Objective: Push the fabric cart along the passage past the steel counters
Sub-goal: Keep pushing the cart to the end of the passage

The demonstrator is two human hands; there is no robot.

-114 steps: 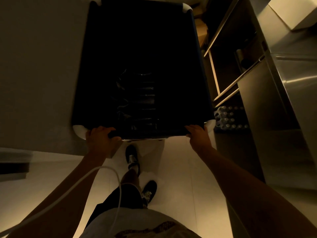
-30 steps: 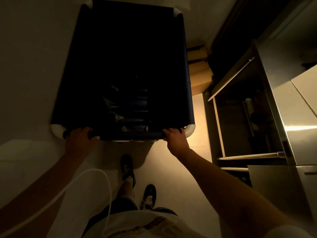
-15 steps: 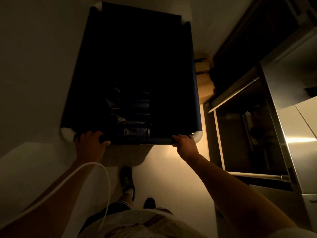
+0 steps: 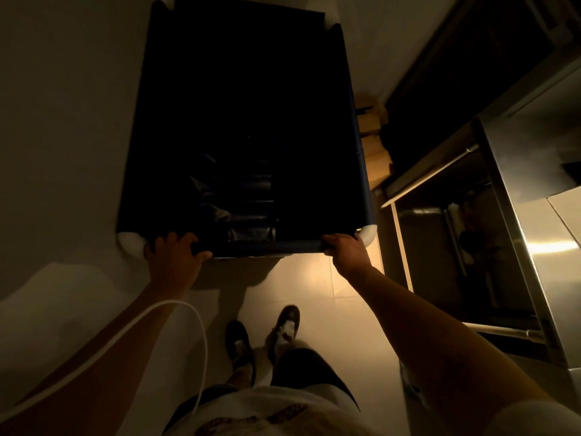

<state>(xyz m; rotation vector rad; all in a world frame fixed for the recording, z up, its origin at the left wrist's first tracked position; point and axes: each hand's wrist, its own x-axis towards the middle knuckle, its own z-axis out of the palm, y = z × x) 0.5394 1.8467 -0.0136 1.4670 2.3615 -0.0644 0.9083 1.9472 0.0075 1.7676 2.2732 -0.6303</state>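
A dim tiled passage runs beside a steel counter (image 4: 515, 190). The cart (image 4: 361, 171) is deep, dark blue fabric with white corner caps. The left hand (image 4: 174, 256) and right hand (image 4: 347, 250) each wrap its near rail.

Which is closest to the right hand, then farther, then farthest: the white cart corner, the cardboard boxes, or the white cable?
1. White cart corner: right beside the right hand.
2. Cardboard boxes: ahead, beside the cart.
3. White cable: far left, by the other arm.

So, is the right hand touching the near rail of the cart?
Touching. The head view shows the right hand with fingers curled over the cart near rail, beside its white corner.
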